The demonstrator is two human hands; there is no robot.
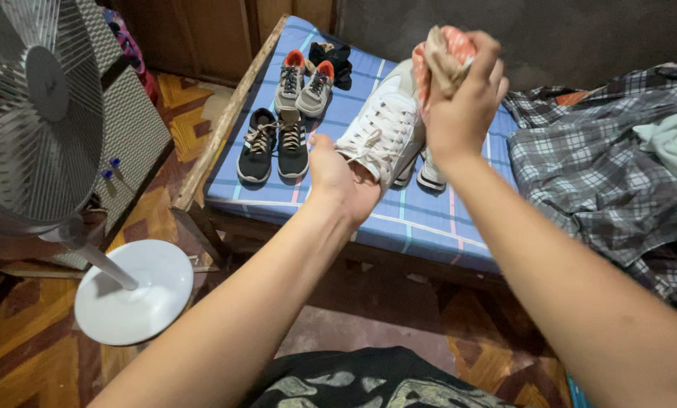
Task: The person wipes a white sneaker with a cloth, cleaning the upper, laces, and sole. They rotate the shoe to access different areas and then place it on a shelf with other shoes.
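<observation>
My left hand point(340, 181) grips a white lace-up sneaker point(384, 125) by its toe and holds it tilted above the blue striped mattress point(421, 219). My right hand point(463, 98) is closed around a crumpled orange and beige cloth point(444, 53), pressed against the heel end of that sneaker. Under the raised shoe, part of another white shoe point(431, 175) with dark stripes rests on the mattress.
A dark pair of sneakers point(274, 145) and a grey pair with orange heels point(304, 81) stand on the mattress, black socks point(334, 59) behind them. A plaid cloth point(603, 166) lies at right. A white standing fan point(36, 113) with round base point(136, 291) stands at left.
</observation>
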